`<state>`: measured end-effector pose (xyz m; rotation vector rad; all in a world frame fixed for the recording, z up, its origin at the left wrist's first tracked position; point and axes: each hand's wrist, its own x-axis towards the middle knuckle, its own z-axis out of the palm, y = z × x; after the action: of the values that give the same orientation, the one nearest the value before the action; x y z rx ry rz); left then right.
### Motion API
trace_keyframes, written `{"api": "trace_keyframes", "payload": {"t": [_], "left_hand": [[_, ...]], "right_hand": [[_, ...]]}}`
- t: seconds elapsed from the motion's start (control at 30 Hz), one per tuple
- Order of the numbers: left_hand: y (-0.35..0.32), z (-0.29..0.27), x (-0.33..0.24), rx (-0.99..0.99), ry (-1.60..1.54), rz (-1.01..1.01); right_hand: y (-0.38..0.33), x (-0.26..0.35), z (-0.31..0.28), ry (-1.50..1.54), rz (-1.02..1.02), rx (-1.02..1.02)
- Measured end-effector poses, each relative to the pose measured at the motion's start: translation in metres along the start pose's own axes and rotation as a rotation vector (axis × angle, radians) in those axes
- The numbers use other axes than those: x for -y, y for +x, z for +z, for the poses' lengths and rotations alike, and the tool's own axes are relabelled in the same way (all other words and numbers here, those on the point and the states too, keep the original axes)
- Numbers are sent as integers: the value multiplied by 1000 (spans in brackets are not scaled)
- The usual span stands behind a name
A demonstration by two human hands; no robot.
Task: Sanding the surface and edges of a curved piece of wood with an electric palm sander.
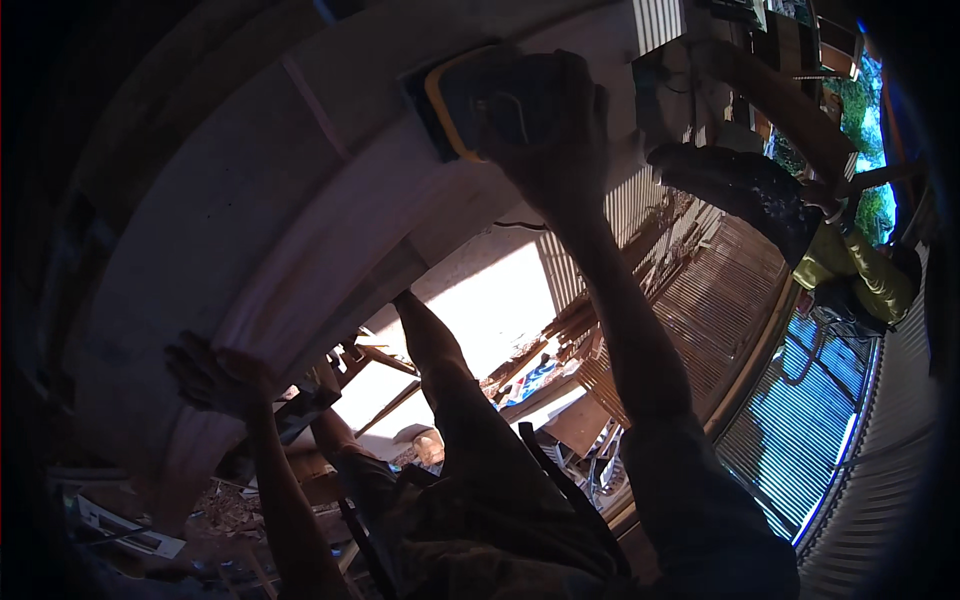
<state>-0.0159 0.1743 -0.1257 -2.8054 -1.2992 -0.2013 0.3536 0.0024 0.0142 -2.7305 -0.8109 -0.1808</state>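
A long, curved wooden board (330,235) stretches across the space ahead of me, mostly in shadow. At its far part, my right hand (550,120) is wrapped round a sander (442,105), a dark tool with a yellow band and a flat base against the wood. The top of the tool is partly hidden by the hand and the gloom. Nearer and to the left, my left hand (215,375) lies on the board with its fingers spread, holding nothing. A thin dark cord (520,226) shows below the sander, beyond the board's near edge.
At the right, another person in a yellow top (865,270) sits or bends beside a slatted wooden panel (715,300). Wood scraps and shavings (225,505) litter the ground at lower left. Corrugated sheet (870,480) borders the right side. Bright sunlight strikes the floor (480,300) below the board.
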Motion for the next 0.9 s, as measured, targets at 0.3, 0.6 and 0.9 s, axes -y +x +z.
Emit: {"api": "trace_keyframes", "payload": {"t": [0.3,0.6,0.9], "left_hand": [[-4,4,1,33,6,-8],[-2,1,-4,17,-8,-18],[-7,5,6,38,-6,-32]], "right_hand": [[-55,46,-11,31,-86,236],[16,-111,-24,27,33,-10],[38,-102,-13,-11,-169,30]]}}
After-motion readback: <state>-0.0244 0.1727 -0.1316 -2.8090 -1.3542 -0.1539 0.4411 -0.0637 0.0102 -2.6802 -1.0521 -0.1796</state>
